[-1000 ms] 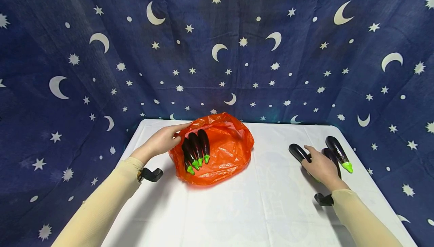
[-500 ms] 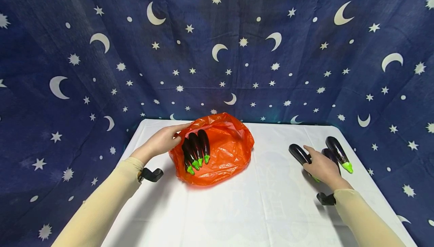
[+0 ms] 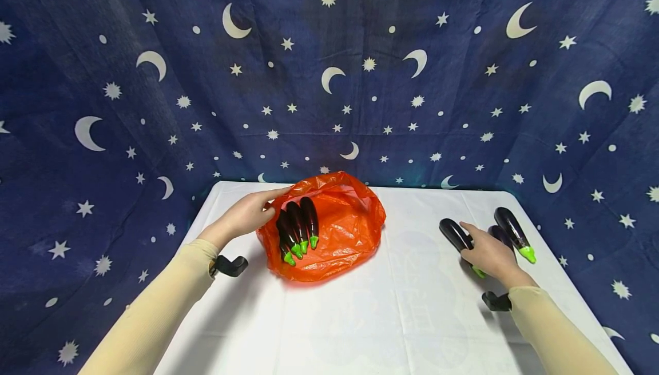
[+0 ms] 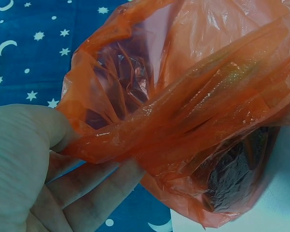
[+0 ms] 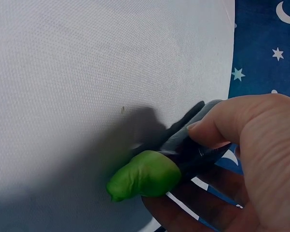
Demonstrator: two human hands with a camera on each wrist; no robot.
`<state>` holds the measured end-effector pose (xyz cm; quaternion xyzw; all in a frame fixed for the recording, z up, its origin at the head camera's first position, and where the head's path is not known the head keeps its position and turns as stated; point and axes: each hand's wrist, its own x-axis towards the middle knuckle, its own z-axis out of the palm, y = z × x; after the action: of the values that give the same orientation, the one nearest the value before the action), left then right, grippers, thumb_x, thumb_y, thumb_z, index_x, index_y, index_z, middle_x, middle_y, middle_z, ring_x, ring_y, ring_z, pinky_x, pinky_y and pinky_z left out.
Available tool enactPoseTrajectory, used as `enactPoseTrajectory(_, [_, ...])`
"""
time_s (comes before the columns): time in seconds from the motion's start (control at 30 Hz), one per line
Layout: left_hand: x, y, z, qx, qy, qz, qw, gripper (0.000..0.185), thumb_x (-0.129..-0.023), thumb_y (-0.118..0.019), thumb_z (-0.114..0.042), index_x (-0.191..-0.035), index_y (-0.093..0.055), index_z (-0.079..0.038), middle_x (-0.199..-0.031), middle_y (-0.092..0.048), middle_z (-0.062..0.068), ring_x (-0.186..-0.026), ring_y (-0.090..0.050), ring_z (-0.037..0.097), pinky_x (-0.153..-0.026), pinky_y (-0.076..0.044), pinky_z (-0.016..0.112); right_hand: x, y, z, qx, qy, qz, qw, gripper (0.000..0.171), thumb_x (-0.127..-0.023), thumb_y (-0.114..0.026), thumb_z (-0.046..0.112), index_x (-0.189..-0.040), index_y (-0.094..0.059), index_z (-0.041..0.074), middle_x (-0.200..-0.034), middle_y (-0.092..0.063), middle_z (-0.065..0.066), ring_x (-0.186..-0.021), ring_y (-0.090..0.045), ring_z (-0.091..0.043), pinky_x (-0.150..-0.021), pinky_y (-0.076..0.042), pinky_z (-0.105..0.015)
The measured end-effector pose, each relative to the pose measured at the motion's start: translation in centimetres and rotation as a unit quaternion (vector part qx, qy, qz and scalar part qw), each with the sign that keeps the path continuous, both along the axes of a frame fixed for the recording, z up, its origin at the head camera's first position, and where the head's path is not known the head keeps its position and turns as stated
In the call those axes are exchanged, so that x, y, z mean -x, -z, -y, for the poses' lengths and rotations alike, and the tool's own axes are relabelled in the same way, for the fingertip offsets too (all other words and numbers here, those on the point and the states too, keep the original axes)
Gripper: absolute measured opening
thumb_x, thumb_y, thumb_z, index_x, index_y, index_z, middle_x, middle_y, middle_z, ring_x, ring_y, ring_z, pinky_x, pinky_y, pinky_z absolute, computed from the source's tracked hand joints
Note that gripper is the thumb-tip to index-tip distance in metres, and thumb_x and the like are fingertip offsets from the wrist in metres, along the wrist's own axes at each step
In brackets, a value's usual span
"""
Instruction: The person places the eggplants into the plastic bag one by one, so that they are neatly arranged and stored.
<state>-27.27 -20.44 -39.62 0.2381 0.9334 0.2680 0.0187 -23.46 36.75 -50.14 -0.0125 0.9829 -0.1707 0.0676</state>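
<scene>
Left hand (image 3: pixel 248 213) pinches the orange plastic bag (image 3: pixel 340 232) rim; right hand (image 3: pixel 489 254) grasps a toy eggplant (image 3: pixel 455 234) on the desk (image 3: pixel 360 318): advise keeping the mouth wide.

A dark blue cloth (image 3: pixel 329 66) printed with white moons and stars hangs across the whole upper frame, draping behind and beside the white-covered counter (image 3: pixel 391 318) at bottom centre.

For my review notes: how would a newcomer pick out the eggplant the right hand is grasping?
Start at the white table and go to its right side, away from the orange bag. Three eggplants lie there; the one meant is the leftmost, under the right hand, the only one with fingers curled round it.
</scene>
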Motion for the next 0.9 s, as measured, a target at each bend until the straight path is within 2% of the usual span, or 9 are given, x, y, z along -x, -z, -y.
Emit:
enactPoseTrajectory(0.27, [0.17, 0.2, -0.12, 0.004, -0.007, -0.001, 1.0, 0.062, -0.094, -0.053, -0.003, -0.152, -0.053, -0.025, -0.128, -0.066, 0.001, -0.089, -0.055, 0.023, -0.081, -0.043, 0.039, -0.04, 0.09, -0.08, 0.003, 0.001, 0.004, 1.0, 0.081, -0.084, -0.064, 0.017, -0.157, -0.033, 0.0, -0.12, -0.063, -0.026, -0.09, -0.058, -0.031, -0.077, -0.048, -0.056])
enactPoseTrajectory(0.57, [0.07, 0.08, -0.15, 0.009, -0.007, -0.001, 0.9999, 0.062, -0.094, -0.053, -0.004, -0.153, -0.052, -0.024, -0.127, -0.066, 0.001, -0.088, -0.055, 0.023, -0.081, -0.043, 0.04, 0.03, -0.11, -0.21, 0.002, -0.008, 0.008, 1.0, 0.083, -0.083, -0.065, 0.018, -0.157, -0.032, -0.001, -0.115, -0.065, -0.024, -0.088, -0.059, -0.03, -0.076, -0.048, -0.055])
enactPoseTrajectory(0.7, [-0.03, 0.06, -0.12, 0.008, -0.007, 0.001, 0.9999, 0.063, -0.094, -0.053, -0.004, -0.153, -0.052, -0.025, -0.131, -0.065, 0.002, -0.09, -0.056, 0.023, -0.082, -0.043, 0.04, 0.06, -0.14, -0.26, 0.005, -0.003, 0.012, 1.0, 0.084, -0.084, -0.066, 0.018, -0.157, -0.032, -0.001, -0.119, -0.063, -0.028, -0.09, -0.059, -0.033, -0.076, -0.048, -0.056])
enactPoseTrajectory(0.9, [-0.02, 0.11, -0.15, 0.006, -0.006, -0.001, 1.0, 0.062, -0.094, -0.053, -0.004, -0.152, -0.053, -0.024, -0.128, -0.066, 0.001, -0.089, -0.056, 0.023, -0.082, -0.043, 0.04, -0.01, -0.04, -0.29, 0.008, 0.0, 0.011, 1.0, 0.083, -0.085, -0.068, 0.021, -0.157, -0.032, -0.001, -0.131, -0.057, -0.035, -0.101, -0.061, -0.04, -0.083, -0.047, -0.063])
